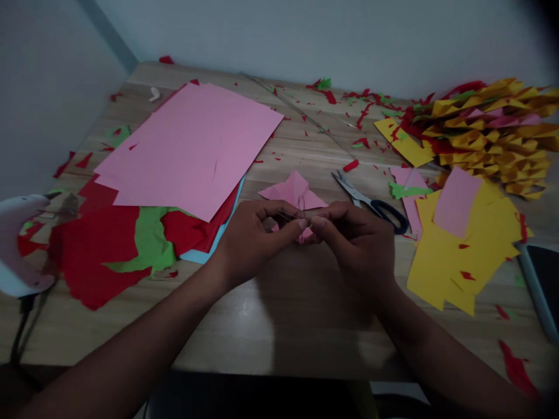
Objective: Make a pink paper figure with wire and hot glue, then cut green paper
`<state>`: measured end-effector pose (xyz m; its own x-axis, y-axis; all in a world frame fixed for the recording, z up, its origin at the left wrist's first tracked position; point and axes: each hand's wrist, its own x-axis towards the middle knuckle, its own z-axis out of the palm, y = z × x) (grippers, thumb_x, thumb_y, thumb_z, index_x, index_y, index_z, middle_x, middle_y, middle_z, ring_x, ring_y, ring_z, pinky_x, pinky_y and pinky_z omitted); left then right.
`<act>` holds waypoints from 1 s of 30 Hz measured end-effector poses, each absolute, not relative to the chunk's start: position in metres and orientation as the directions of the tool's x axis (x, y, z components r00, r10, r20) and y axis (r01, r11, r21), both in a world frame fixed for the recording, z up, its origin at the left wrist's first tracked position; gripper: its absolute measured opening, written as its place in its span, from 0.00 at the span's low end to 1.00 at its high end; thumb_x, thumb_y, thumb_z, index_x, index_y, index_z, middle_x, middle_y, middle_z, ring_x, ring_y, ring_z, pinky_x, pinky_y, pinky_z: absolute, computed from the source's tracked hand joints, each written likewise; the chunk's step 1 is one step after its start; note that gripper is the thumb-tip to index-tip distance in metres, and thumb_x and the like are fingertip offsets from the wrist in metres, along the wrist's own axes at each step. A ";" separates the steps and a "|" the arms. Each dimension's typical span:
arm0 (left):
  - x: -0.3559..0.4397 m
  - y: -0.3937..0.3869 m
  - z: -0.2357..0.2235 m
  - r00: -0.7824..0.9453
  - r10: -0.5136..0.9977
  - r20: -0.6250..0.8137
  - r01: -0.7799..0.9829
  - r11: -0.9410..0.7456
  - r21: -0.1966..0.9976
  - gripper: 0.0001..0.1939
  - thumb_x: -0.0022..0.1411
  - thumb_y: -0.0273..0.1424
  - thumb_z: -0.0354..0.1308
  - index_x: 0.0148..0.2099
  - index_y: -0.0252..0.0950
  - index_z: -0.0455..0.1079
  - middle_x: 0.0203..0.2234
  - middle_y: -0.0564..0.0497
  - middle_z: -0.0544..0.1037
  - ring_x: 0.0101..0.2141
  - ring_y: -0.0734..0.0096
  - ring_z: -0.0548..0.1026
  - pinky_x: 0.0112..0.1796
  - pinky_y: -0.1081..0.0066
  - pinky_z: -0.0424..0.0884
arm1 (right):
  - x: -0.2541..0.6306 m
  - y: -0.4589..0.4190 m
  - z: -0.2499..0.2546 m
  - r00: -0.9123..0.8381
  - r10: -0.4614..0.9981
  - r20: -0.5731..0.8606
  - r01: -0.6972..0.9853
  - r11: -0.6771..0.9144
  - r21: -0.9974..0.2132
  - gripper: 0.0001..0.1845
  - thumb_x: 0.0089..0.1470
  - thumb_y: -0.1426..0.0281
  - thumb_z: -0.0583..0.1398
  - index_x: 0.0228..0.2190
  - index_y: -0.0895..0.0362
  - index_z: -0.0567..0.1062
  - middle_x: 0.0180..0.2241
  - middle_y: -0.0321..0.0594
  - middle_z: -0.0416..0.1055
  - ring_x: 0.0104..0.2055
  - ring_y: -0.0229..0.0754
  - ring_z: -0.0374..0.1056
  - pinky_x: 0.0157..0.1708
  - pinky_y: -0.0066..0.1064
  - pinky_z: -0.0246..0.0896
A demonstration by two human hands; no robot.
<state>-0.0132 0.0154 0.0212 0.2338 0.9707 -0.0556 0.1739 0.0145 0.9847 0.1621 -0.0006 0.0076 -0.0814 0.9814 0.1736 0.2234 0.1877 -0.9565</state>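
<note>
Between my two hands is a thin looped strand [301, 202] that looks like wire or thread; which one I cannot tell for sure. My left hand [257, 235] is closed, thumb and forefinger pinching the strand. Facing it, my right hand [360, 241] is also closed, with its thumb and fingertips pinched at the same strand. A pink folded paper piece [293, 187] with pointed corners shows just behind and below the fingers, partly covered by them. Whether the fingers also grip the paper is hidden. Scissors [371, 203] with dark handles lie beside my right hand.
Pink sheets [187, 145] lie at the left over red and blue paper. A white glue gun [20, 244] with a cord stands at the left edge. Yellow paper [449, 256], a phone [541, 285] and a folded yellow paper bundle [493, 137] are at the right. Scraps are scattered around.
</note>
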 end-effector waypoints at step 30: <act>-0.010 0.016 0.018 0.244 0.961 -0.129 0.041 0.123 0.992 0.08 0.58 0.35 0.65 0.31 0.36 0.77 0.27 0.52 0.81 0.31 0.72 0.77 0.35 0.72 0.72 | 0.161 0.001 0.009 -0.069 0.984 0.161 0.212 0.173 -0.962 0.02 0.56 0.70 0.65 0.31 0.55 0.78 0.27 0.32 0.77 0.26 0.34 0.74 0.28 0.25 0.69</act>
